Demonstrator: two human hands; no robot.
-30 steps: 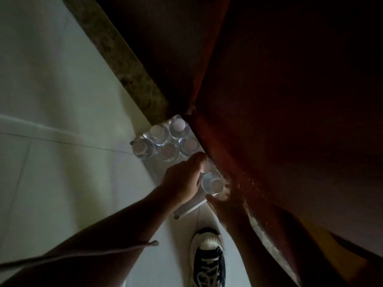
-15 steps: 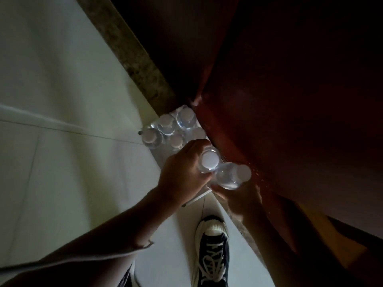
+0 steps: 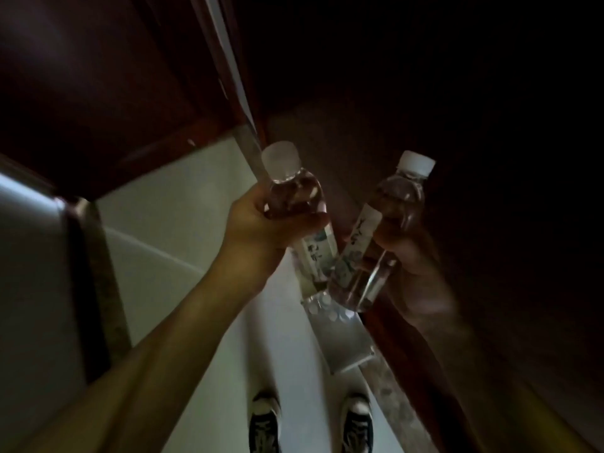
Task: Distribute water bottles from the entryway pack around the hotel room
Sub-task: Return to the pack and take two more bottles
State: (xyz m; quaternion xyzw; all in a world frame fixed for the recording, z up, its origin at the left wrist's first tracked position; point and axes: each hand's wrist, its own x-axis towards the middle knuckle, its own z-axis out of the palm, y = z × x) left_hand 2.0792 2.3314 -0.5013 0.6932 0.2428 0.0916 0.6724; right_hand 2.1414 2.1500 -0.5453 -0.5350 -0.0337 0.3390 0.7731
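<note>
I hold two clear water bottles with white caps raised in front of me in dim light. My left hand [image 3: 258, 223] grips one bottle [image 3: 294, 197] around its upper body. My right hand [image 3: 411, 256] grips the other bottle [image 3: 376, 237], which leans to the right; the lower ends of the two bottles overlap. Far below on the pale floor lies the plastic-wrapped pack [image 3: 340, 335] against the wall base, with several white caps [image 3: 327, 308] showing at its far end and slack wrap at its near end.
Dark wooden panels [image 3: 457, 93] fill the right and top. A stone skirting strip [image 3: 392, 397] runs along the floor on the right. A dark door edge [image 3: 85, 276] stands at the left. My two dark sneakers [image 3: 264, 426] stand on the tiled floor [image 3: 183, 243].
Both hands have lifted a bottle each out of the pack and risen high above it. The view has pulled far back from the floor; the pack now looks small and far below.
</note>
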